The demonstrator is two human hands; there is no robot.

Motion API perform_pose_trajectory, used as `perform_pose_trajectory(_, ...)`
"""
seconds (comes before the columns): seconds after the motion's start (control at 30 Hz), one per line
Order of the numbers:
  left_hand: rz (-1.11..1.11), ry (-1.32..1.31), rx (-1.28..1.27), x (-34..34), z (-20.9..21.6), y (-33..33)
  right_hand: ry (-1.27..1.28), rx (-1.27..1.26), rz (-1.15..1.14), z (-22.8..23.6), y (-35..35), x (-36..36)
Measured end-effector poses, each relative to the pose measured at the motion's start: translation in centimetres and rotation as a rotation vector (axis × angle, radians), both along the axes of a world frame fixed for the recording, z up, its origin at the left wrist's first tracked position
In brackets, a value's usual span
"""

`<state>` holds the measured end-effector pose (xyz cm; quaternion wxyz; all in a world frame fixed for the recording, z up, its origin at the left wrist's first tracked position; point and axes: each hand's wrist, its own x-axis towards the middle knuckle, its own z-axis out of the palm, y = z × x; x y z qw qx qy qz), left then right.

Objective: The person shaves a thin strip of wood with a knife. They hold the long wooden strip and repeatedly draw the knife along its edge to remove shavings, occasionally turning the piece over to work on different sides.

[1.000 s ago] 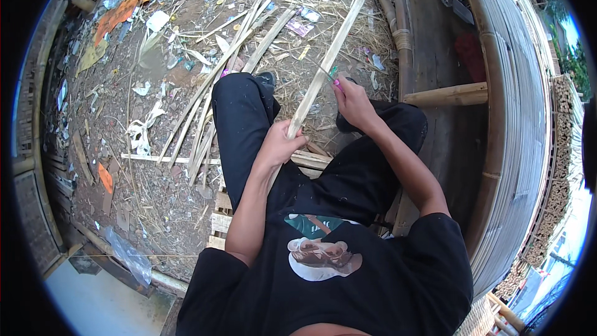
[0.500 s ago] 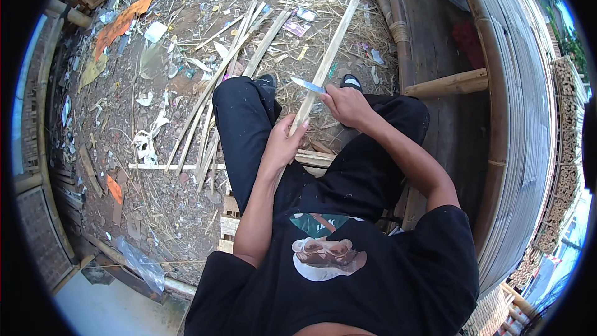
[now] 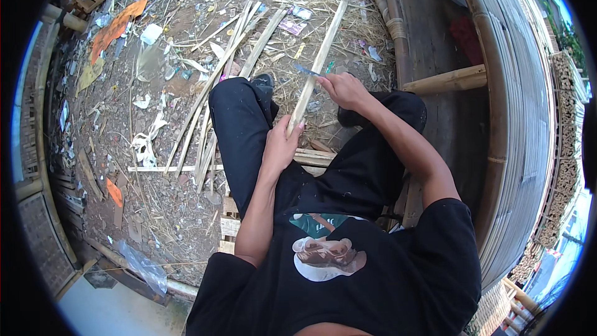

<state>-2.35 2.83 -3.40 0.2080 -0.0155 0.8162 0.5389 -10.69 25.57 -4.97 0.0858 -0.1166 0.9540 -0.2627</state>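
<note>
Between and beyond the person's knees, one pale strip (image 3: pixel 323 56) is slanting from near left to far right. The left hand (image 3: pixel 281 147) is closing around its near part, forearm rising from below; the right hand (image 3: pixel 344 89), elbow bent outward, is clenching one knife (image 3: pixel 305 70), its blade pointing left at the strip. Several loose strips (image 3: pixel 263 43) are lying farther left. The black shirt (image 3: pixel 398 261) is bearing lettering too small to read.

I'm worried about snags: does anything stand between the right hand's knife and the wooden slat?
Nothing visible does. The knife in the right hand crosses the wooden slat; the left hand grips the slat nearer the body.
</note>
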Motion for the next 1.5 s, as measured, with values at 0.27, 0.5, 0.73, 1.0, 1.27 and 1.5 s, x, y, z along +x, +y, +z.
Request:
perform_pose_trajectory(0.27,0.033,-0.010,0.184,0.1,-0.9,-0.4,0.100,-0.016,-0.355,-2.6,5.3,-5.6)
perform_pose_trajectory(0.5,0.024,-0.349,0.465,-0.3,3.0,-0.7,-0.419,-1.081,-0.602,-1.3,5.5,-4.6)
perform_pose_trajectory(0.73,-0.126,-0.243,0.258,-0.5,2.8,-0.5,-0.321,-1.238,-0.630,1.5,-0.1,-2.6)
perform_pose_trajectory(1.0,-0.239,-0.107,0.053,-5.5,4.5,2.9,-0.405,-1.237,-0.589,2.6,0.4,-2.2)
perform_pose_trajectory(1.27,-0.061,0.262,-0.135,-9.1,0.6,1.4,-0.354,-1.200,-0.594,2.8,2.1,-2.0)
perform_pose_trajectory(1.5,-0.119,-0.156,0.340,-7.1,1.0,3.2,-0.334,-1.146,-0.581,2.9,2.8,-1.8)
